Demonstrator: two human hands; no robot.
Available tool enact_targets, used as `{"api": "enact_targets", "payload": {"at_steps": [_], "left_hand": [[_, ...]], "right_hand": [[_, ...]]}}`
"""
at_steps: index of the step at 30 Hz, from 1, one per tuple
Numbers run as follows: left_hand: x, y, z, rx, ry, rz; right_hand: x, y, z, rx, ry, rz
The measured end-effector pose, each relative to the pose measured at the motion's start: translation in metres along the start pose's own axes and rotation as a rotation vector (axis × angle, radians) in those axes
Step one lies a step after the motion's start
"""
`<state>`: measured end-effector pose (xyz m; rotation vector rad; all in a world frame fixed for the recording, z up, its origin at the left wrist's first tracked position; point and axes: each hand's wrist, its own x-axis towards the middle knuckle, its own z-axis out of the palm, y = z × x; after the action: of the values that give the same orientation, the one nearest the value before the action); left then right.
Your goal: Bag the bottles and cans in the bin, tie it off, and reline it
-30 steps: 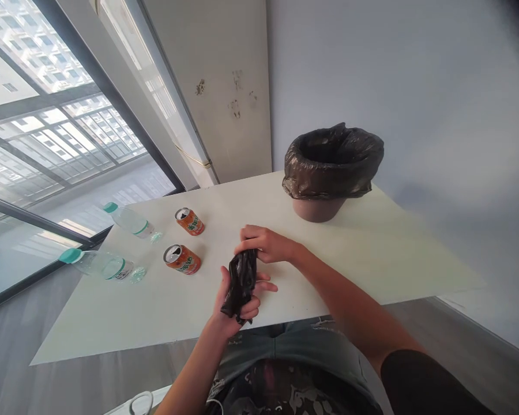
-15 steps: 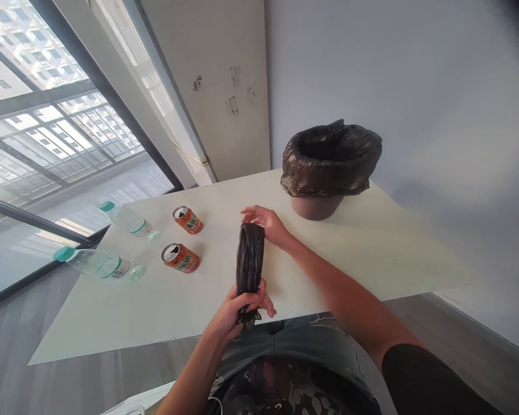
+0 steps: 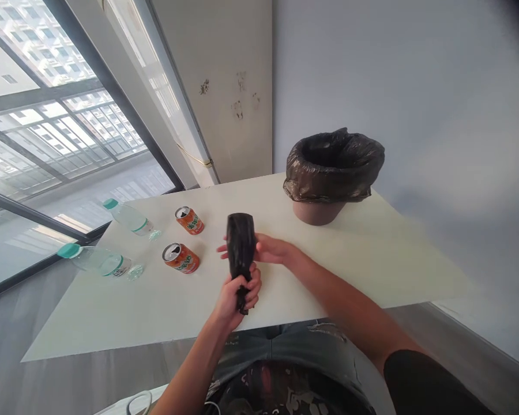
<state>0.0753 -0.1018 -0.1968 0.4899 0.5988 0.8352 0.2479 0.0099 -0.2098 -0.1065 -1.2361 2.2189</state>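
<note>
Held upright over the near part of the table is a folded black garbage bag (image 3: 241, 239), wide at its top and bunched at its lower end. My left hand (image 3: 237, 294) wraps its fingers around that lower end. Behind the bag is my right hand (image 3: 266, 249), with stretched fingertips showing past the bag's left side; whether it touches the bag I cannot tell. Left of my hands, two orange drink cans (image 3: 181, 258) with opened tops lie tilted toward me on the white table (image 3: 147, 311).
Two clear plastic bottles (image 3: 99, 262) with green caps lie at the table's left side. A brownish bin (image 3: 318, 213) lined with a black bag (image 3: 335, 181) stands at the back right, near the wall. Glass windows (image 3: 69, 144) are beyond the table's left edge.
My left hand has kept the bag and tipped it upright, its folds now drawn together. My right hand moved off the bag's top and came down behind it.
</note>
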Motion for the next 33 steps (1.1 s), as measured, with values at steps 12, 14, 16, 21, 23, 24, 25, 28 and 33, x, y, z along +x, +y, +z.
{"api": "enact_targets", "payload": {"at_steps": [12,14,16,21,23,24,25,28,33], "left_hand": [[-0.001,-0.015,-0.004,0.234,0.105,-0.155],[0.000,-0.005,0.000,0.482,0.264,0.068],[0.003,0.000,0.004,0.653,0.351,0.218],[0.024,-0.013,0.013,0.884,0.490,0.419],[0.031,-0.021,0.011,0.894,0.476,0.429],[0.034,-0.023,0.009,0.891,0.448,0.423],[0.035,-0.025,0.007,0.887,0.416,0.413],[0.033,-0.023,0.000,0.878,0.349,0.382],[0.024,-0.019,-0.004,0.842,0.192,0.264]], "right_hand": [[0.010,-0.007,0.008,0.193,0.384,-0.210],[0.011,-0.010,0.009,0.124,0.460,-0.225],[0.012,-0.008,0.014,0.038,0.500,-0.204],[0.015,0.003,0.031,-0.074,0.428,-0.152],[0.014,0.003,0.033,-0.060,0.376,-0.149],[0.013,0.002,0.033,-0.033,0.364,-0.148],[0.012,0.001,0.031,0.001,0.364,-0.145],[0.010,-0.004,0.023,0.104,0.405,-0.153],[0.012,-0.005,0.013,0.181,0.470,-0.215]]}}
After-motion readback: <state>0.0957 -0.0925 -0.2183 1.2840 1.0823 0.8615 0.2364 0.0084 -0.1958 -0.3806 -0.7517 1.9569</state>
